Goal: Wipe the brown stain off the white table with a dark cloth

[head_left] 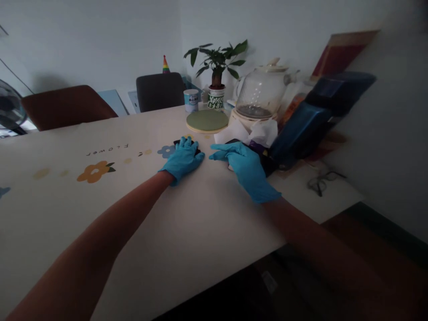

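My left hand (183, 160), in a blue glove, lies palm down on the table with its fingers spread. Beneath it a small flat dark piece (197, 150) shows at the edges; its kind is hidden by the hand. To the right is my right hand (245, 167), gloved in the same blue, with fingers stretched out to the left and nothing seen in them. Just behind and beside this hand lies a black object (267, 161), partly covered by the hand. White crumpled paper (264, 132) rests close behind it.
The white table (140, 232) has printed flowers. Behind my hands stand a round green mat (207, 120), a can (191, 100), a potted plant (216, 91) and a glass kettle (256, 91). Blurred blue containers (301, 129) and glasses (323, 182) are at right. Chairs (160, 91) stand beyond.
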Available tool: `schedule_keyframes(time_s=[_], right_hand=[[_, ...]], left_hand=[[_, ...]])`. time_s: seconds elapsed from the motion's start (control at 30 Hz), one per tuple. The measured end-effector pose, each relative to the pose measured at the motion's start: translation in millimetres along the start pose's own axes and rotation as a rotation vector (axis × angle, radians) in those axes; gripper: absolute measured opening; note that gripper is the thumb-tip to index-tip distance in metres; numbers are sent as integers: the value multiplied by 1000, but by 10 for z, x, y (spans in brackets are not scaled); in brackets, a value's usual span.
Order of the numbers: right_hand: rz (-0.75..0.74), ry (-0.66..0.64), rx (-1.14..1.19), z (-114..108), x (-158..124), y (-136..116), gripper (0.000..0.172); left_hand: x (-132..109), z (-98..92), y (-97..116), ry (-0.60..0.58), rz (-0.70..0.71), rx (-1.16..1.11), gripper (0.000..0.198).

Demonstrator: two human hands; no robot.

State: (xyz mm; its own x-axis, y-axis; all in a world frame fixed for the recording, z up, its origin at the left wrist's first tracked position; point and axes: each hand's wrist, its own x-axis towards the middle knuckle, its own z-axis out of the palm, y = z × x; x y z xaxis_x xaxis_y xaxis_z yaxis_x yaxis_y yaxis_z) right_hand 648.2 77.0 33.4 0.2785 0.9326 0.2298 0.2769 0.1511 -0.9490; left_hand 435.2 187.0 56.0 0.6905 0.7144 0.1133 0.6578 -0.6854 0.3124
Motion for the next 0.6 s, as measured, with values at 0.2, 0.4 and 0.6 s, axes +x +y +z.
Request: schedule_keyframes(time_s=[0.2, 0.4, 0.6], right_hand=[[-34, 94, 42, -31, 36, -73, 26], [-29, 94, -28, -55, 11, -67, 22], [-57, 2, -43, -66, 15, 11, 19]], left_hand=[[-499, 74, 83, -227, 205, -78, 73], [-1376, 303, 156, -267, 276, -99, 88], [-2116, 5, -179, -173, -78, -24, 84]])
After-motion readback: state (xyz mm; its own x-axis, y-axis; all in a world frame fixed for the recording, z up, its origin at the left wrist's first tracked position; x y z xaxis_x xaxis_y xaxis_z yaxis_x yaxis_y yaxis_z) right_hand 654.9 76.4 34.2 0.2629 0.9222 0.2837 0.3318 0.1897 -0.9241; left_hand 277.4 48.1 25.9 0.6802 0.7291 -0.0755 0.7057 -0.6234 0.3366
